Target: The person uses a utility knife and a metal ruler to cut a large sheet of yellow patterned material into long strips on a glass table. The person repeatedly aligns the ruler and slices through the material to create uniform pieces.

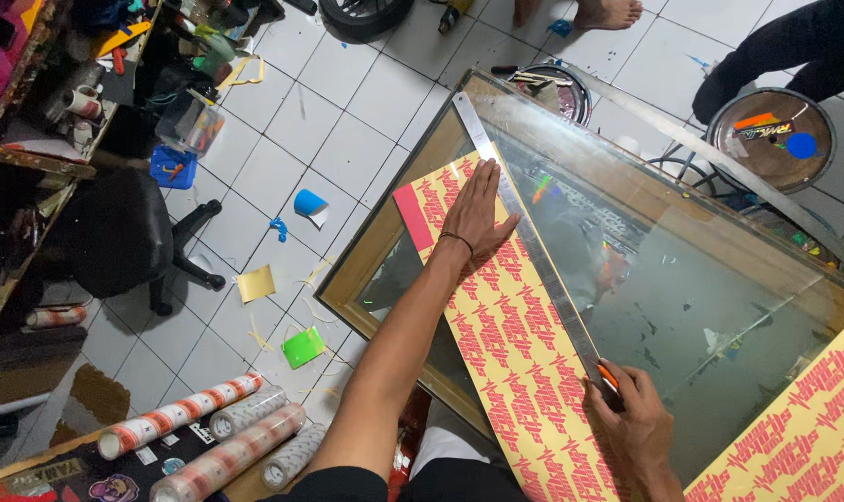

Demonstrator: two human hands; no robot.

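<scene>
the long strip of yellow sticker sheet printed with red marks (515,344) lies flat on the glass-topped surface (701,307), thin, floppy and likely to slide or tear, so it seems best pinned from above rather than pinched. the left hand (476,216), arm stretched forward, presses flat with spread fingers, no grip closed, on the sheet beside the long steel ruler (533,244). the right hand (631,429), wrist bent close to the body, grips a small orange-handled cutter (608,376) tightly at the ruler's near end.

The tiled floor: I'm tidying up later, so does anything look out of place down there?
Yes. Offcuts litter the white tiled floor: a green scrap, a yellow square, a curled blue piece and thin yellow strips.
</scene>
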